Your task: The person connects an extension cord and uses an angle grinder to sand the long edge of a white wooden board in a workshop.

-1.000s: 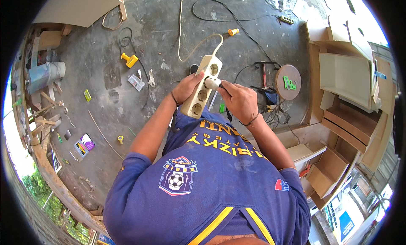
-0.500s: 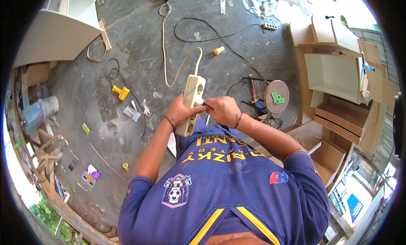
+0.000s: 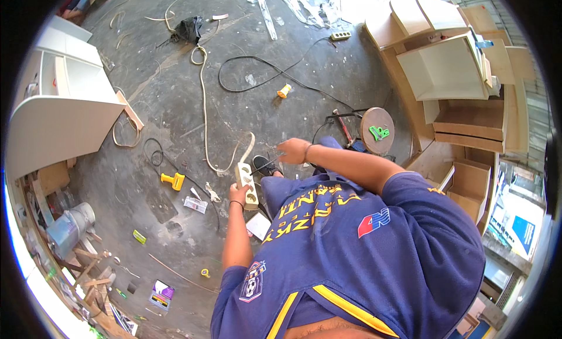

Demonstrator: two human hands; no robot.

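A white power strip (image 3: 248, 190) lies low in front of me. My left hand (image 3: 238, 194) is closed around its near part. From its far end a pale cord (image 3: 205, 105) loops away over the floor. A thin dark cable (image 3: 265, 165) stretches between the strip's sockets and my right hand (image 3: 293, 150). The fingers of my right hand are closed on this cable. Whether a plug sits in the socket is too small to tell. My black shoe (image 3: 264, 164) shows just behind the cable.
A round stool (image 3: 386, 119) with a green clamp-like piece (image 3: 379, 132) stands at right, near cabinets (image 3: 442, 70). On the floor lie a yellow power tool (image 3: 172, 181), a yellow piece (image 3: 284, 91) and a black cable (image 3: 257, 58). A white cabinet (image 3: 64, 128) stands left; another person (image 3: 75, 10) shows far left.
The strip has gone lower and away from my chest with my left hand. My right hand has drawn off to the right, and a dark cable now spans between them. The view has shifted.
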